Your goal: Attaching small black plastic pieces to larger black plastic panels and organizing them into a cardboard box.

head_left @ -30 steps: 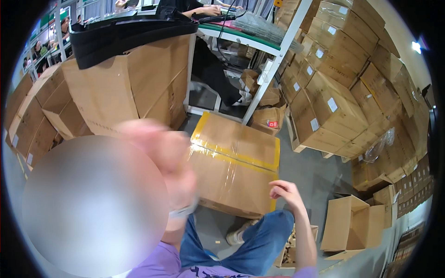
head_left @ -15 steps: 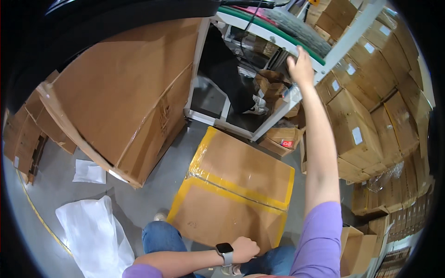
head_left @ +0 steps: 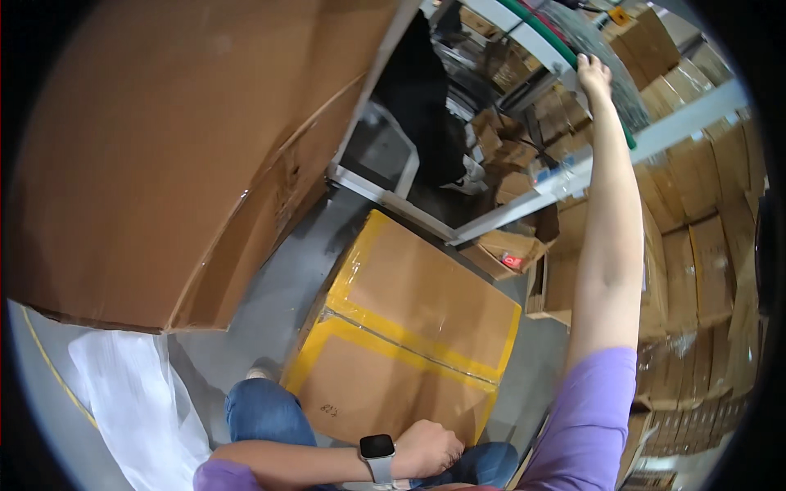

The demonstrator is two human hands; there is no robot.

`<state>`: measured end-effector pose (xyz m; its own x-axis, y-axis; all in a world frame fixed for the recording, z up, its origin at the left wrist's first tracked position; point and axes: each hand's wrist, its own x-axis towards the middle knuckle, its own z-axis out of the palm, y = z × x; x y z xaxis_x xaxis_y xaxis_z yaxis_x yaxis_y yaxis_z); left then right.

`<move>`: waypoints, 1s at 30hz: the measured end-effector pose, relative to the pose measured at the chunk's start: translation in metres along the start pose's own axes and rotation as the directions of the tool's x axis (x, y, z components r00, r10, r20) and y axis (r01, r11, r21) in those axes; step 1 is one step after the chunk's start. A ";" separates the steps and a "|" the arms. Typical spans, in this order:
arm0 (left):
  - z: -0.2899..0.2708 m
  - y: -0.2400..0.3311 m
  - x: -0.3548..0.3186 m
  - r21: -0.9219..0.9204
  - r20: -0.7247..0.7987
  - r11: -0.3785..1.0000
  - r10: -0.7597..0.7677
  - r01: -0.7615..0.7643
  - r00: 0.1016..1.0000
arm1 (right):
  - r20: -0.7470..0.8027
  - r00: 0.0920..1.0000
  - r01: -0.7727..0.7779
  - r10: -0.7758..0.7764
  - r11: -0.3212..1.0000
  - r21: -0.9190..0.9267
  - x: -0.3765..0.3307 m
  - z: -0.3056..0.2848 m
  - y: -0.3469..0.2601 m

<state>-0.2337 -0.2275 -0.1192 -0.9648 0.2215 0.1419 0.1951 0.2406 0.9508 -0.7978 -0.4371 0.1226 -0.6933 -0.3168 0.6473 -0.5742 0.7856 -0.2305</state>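
A cardboard box sealed with yellow tape (head_left: 409,327) lies flat on the grey floor in front of my knees. My left hand (head_left: 426,448), with a watch on its wrist, is curled into a fist at the box's near edge and holds nothing that I can see. My right arm stretches up and away, and my right hand (head_left: 594,74) grips the green edge of a work table (head_left: 565,57) at the top right. My jeans show below the box.
A large brown carton (head_left: 164,164) looms at the left. A white plastic sheet (head_left: 131,401) lies on the floor at the lower left. Stacked cartons (head_left: 704,245) fill the right side. Small boxes (head_left: 508,254) sit under the table's white frame (head_left: 524,204).
The view has come closer to the table and the large carton. My right hand stays on the table edge with the arm stretched further. My left hand remains at the taped box's near edge.
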 end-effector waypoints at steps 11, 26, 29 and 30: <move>0.013 -0.017 0.015 0.157 -0.050 0.983 -0.092 0.099 0.995 | -0.079 0.996 -0.020 0.045 0.955 0.297 0.005 0.011 0.042; 0.062 -0.024 0.011 0.410 0.071 0.893 -0.233 0.184 0.970 | 0.502 0.837 -0.448 -0.219 0.255 0.857 -0.322 -0.059 -0.004; 0.078 -0.037 0.002 0.458 -0.001 0.879 -0.153 0.136 0.988 | 0.768 0.578 -0.784 -0.274 0.074 0.616 -0.428 -0.043 -0.010; 0.085 -0.038 0.000 0.462 0.002 0.875 -0.169 0.149 0.986 | 0.805 0.521 -0.824 -0.283 0.079 0.561 -0.453 -0.041 -0.012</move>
<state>-0.2263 -0.1565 -0.1790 -0.9835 0.1794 -0.0212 0.1083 0.6796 0.7256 -0.4589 -0.2816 -0.1380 -0.5496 -0.8153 -0.1823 0.2812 0.0250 -0.9593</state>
